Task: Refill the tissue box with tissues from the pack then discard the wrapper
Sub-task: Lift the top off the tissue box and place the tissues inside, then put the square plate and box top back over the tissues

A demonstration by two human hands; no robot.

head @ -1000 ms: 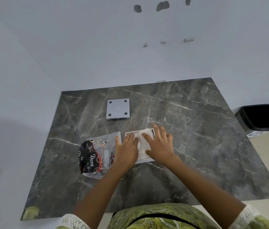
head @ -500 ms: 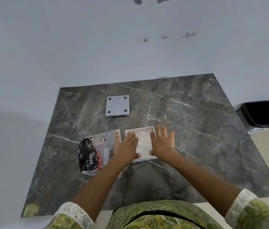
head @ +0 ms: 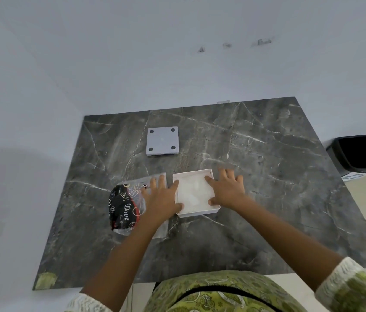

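Wrapper (head: 125, 207) laid flat on dark marble table (head: 267, 176), partly covered by left hand (head: 160, 200) — fingers spread. Tissue box (head: 195, 212) flanked by both hands, tissues (head: 192, 192) seen inside. Right hand (head: 228, 191) at right rim — fingers spread. Bin (head: 362, 154) beyond table's right edge.

Both arms reach forward, left hand (head: 160, 200) and right hand (head: 228, 191) flat, palms down, fingers spread

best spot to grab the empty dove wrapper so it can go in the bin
Pinch the clear, slack end of the wrapper near the box, coming from above with the left hand, which already lies over it. The film lies flat and crumpled on the table, so it should bunch easily there. The bin stands off the table's right edge.
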